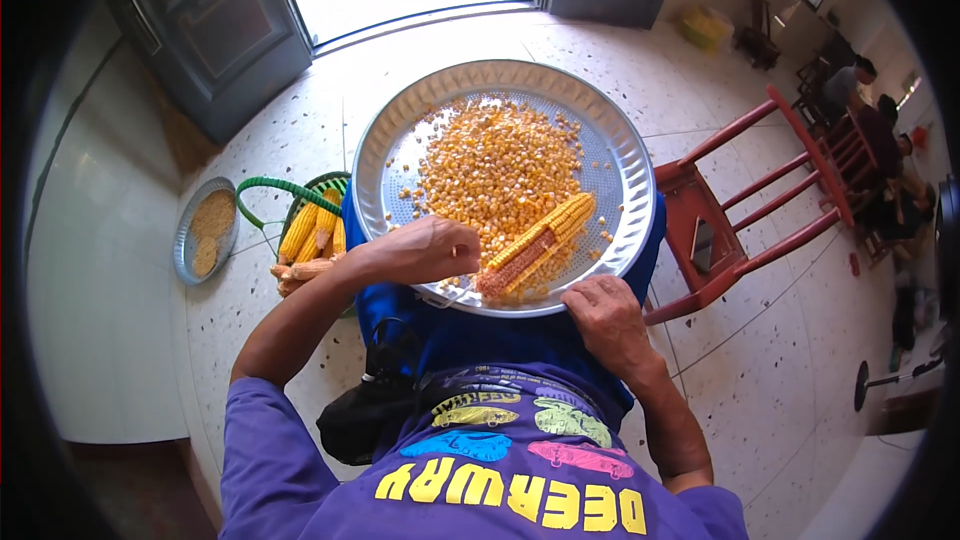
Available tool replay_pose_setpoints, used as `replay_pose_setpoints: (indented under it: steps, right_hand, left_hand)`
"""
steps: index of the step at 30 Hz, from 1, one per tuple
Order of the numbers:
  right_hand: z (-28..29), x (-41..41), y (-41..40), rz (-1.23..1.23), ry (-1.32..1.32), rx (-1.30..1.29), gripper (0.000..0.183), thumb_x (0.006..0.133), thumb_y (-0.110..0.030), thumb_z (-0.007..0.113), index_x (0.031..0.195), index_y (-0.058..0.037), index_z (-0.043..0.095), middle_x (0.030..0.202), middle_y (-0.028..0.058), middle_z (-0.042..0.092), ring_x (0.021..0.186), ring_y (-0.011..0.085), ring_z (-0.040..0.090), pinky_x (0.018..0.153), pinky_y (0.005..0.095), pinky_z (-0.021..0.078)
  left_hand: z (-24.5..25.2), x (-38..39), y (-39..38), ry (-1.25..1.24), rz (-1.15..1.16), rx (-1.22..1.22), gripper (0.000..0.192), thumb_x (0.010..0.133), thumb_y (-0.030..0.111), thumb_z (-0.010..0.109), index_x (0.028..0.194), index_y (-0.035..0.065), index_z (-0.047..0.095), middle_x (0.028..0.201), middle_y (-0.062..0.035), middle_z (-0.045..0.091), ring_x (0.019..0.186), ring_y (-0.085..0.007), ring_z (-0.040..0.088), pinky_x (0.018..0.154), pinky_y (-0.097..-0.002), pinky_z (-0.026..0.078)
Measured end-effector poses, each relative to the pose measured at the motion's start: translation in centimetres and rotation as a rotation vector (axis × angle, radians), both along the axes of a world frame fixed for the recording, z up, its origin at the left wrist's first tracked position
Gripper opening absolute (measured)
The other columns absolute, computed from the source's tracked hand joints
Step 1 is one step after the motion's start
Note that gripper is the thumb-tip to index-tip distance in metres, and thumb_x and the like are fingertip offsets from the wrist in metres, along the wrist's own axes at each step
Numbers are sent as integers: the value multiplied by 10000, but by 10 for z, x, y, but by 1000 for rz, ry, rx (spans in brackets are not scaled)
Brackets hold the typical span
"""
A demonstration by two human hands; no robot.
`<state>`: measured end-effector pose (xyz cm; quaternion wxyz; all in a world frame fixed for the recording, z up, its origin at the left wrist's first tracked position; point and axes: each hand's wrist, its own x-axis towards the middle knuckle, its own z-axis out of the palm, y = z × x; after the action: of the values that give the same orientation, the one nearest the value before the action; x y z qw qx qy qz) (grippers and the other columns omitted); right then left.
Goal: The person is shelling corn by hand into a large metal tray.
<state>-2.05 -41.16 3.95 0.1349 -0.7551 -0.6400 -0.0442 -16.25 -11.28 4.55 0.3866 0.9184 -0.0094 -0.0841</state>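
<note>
A round metal tray (pixel 626 240) with a perforated base rests on my lap. Loose yellow corn kernels (pixel 499 157) are heaped in it. On the near right of the heap lies a partly stripped corn cob (pixel 541 241), its bare reddish core facing up at the near end. My left hand (pixel 429 249) is curled into a fist over the tray's near left side, close to the cob's stripped end; its palm is hidden and nothing shows in it. At the near right rim, my right hand (pixel 606 309) grips the tray's edge, with some fingers hidden.
Left of my legs stands a green-handled basket (pixel 283 184) with yellow cobs (pixel 304 231) and stripped cobs (pixel 304 270). Beyond it sits a metal dish (pixel 180 251) of pale grain. A red wooden chair (pixel 679 214) is on the right. People (pixel 840 86) sit farther off.
</note>
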Motion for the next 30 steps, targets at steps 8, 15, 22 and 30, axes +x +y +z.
replay_pose_setpoints:
  steps: [8, 15, 22, 30]
  right_hand:
    - [25, 21, 25, -171, 565, 41, 253, 939, -96, 688, 1151, 22, 620, 1089, 180, 669, 912, 244, 716, 780, 354, 579]
    - [2, 45, 64, -493, 1061, 223, 281, 990, -193, 654, 1138, 31, 570, 988, 135, 653, 801, 184, 690, 729, 324, 569]
    - [-10, 69, 146, 54, 1922, 349, 454, 1100, -376, 420, 1360, -13, 501, 1111, 74, 641, 999, 127, 638, 823, 288, 558]
    - [-4, 69, 183, 83, 1849, 121, 440, 1104, -314, 361, 1337, 35, 491, 1153, 124, 611, 1027, 201, 621, 901, 376, 545]
  left_hand:
    - [-8, 74, -51, 89, 74, 360, 751, 747, 659, 758, 990, -20, 547, 961, -237, 679, 890, -369, 692, 759, -442, 524]
    - [-18, 81, -36, 24, 321, -188, 577, 775, 479, 664, 1024, -38, 610, 868, -216, 681, 785, -327, 687, 663, -445, 542]
    - [2, 93, -23, -339, 455, -207, 584, 933, 517, 656, 1131, -31, 609, 870, -147, 654, 749, -225, 641, 606, -356, 525]
    - [-17, 123, 62, -346, 669, -839, 795, 974, 737, 400, 1307, 25, 522, 968, -145, 671, 947, -224, 682, 773, -383, 597]
